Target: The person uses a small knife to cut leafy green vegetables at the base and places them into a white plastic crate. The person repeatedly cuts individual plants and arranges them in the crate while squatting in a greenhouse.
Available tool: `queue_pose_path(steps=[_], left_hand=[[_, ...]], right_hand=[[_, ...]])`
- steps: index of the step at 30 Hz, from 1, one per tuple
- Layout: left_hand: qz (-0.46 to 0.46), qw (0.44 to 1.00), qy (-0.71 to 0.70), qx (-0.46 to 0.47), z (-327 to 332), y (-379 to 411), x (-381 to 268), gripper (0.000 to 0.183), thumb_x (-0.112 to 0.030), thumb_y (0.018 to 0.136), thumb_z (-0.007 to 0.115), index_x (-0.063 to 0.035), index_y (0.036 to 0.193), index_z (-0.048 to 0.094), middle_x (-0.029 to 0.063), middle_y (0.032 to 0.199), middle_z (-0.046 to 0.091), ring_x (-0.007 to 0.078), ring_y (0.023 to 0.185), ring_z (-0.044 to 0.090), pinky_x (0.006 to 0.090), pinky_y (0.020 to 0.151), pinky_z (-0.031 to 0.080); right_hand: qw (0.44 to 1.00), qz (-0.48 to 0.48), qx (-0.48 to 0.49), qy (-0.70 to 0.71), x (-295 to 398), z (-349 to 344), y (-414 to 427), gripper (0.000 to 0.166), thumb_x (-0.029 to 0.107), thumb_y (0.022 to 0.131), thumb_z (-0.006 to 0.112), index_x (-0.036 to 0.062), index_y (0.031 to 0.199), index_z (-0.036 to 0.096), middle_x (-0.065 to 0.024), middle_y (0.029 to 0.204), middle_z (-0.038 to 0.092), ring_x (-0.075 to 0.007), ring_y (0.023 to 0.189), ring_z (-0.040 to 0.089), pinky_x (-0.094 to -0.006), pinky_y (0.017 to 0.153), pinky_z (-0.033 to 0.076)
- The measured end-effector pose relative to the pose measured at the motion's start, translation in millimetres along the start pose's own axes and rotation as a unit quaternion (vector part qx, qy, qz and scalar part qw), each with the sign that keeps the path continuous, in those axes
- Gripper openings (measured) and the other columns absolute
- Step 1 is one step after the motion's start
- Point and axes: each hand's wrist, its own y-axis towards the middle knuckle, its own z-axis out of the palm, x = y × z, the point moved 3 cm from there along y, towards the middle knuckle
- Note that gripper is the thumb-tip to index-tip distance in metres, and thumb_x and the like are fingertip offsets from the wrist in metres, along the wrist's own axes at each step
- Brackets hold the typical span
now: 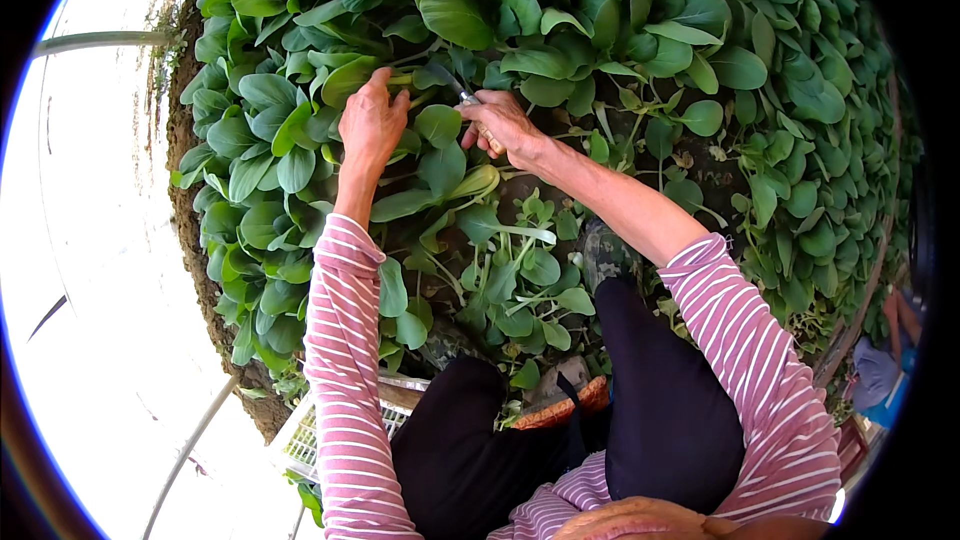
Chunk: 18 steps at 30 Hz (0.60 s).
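Note:
My right hand [504, 124] is closed around the wooden handle of a knife [491, 139]. Its metal blade [448, 80] points up and left among the stalks, and the tip is hard to make out between leaves. To the left of the blade, my left hand [373, 118] is curled about a bok choy plant [351, 82], with pale stalks running beside its fingertips. The plant's base is hidden by foliage. Just below both hands, a bok choy with a thick pale-green base [476, 181] lies on its side.
Dense bok choy [585, 7] grows ahead and to the right. Loose leaves [517, 270] litter the soil between my boots [611, 251]. A white plastic crate [300, 431] stands at lower left, beside the bed's soil edge [187, 187]. Another person's arm [896, 319] shows far right.

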Motion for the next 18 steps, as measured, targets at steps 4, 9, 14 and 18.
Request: queue_pose_path(steps=[4,9,14,18], left_hand=[[0.017,0.999,0.039,-0.009,-1,1,5,0.045,-0.026,0.086,0.070,-0.0073,0.125,0.058,0.0231,0.092,0.071,0.0418,0.090,0.068,0.0503,0.076,0.053],[0.022,0.997,0.070,-0.023,4,-5,2,0.048,-0.025,0.086,0.072,-0.0064,0.126,0.054,0.0219,0.082,0.070,0.0415,0.080,0.069,0.0501,0.069,0.053],[0.018,0.995,0.100,-0.005,11,-13,0,0.056,-0.026,0.086,0.072,-0.0044,0.131,0.047,0.0219,0.076,0.069,0.0402,0.075,0.069,0.0481,0.063,0.053],[0.028,0.991,0.128,-0.020,13,-20,0,0.058,-0.027,0.087,0.071,-0.0049,0.133,0.044,0.0189,0.077,0.068,0.0390,0.071,0.068,0.0485,0.061,0.052]], right_hand=[[0.999,-0.002,-0.039,0.001,-5,1,-7,0.026,0.026,0.090,0.063,0.0005,0.092,0.059,-0.0089,0.060,0.059,-0.0103,0.045,0.049,-0.0252,0.036,0.036],[0.999,0.035,-0.038,-0.010,-9,-6,-6,0.026,0.026,0.092,0.061,0.0006,0.097,0.060,-0.0073,0.060,0.057,-0.0092,0.045,0.045,-0.0247,0.036,0.034],[0.999,0.025,-0.016,-0.030,-15,-12,2,0.029,0.030,0.093,0.059,0.0007,0.098,0.058,-0.0072,0.060,0.057,-0.0094,0.043,0.044,-0.0251,0.036,0.034],[0.998,0.059,0.015,-0.018,-14,-8,5,0.030,0.032,0.093,0.061,0.0036,0.100,0.054,-0.0063,0.062,0.057,-0.0069,0.043,0.042,-0.0227,0.035,0.029]])
